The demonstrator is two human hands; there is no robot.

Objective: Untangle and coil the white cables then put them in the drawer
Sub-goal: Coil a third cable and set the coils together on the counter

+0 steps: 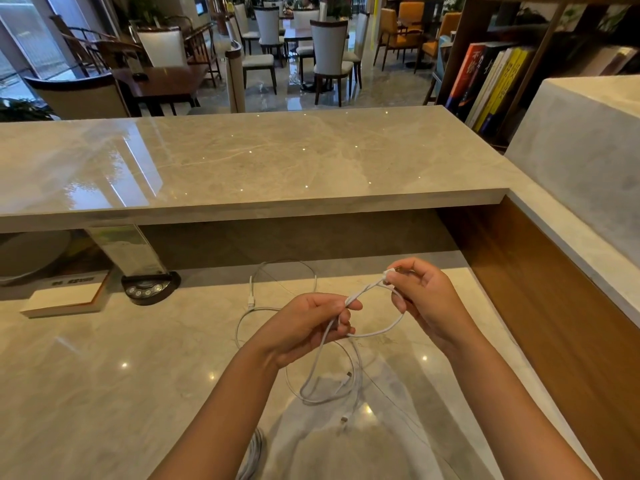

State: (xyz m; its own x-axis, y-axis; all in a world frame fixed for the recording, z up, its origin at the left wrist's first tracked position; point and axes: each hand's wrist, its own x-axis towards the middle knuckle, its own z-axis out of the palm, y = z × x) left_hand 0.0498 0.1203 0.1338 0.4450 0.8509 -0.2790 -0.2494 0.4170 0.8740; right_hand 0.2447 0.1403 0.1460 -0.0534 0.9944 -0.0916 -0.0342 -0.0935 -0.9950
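My left hand [308,327] and my right hand [426,299] hold one white cable [381,330] above the lower marble desk [104,375]. The right fingers pinch its white plug end at the top. The left fingers pinch the cable a short way down. Between and below the hands the cable hangs in loops, with two connector ends dangling near the desk. A second thin white cable [251,289] lies on the desk behind my left hand, in a loose loop. A bundle of pale cable [254,455] shows at the bottom edge by my left forearm. No drawer is in view.
A raised marble counter [259,161] runs across in front. Under it at the left stand a clear sign holder on a black base with buttons [149,287] and a white book [65,299]. A wood panel [554,323] walls the right side. Chairs, tables and a bookshelf lie beyond.
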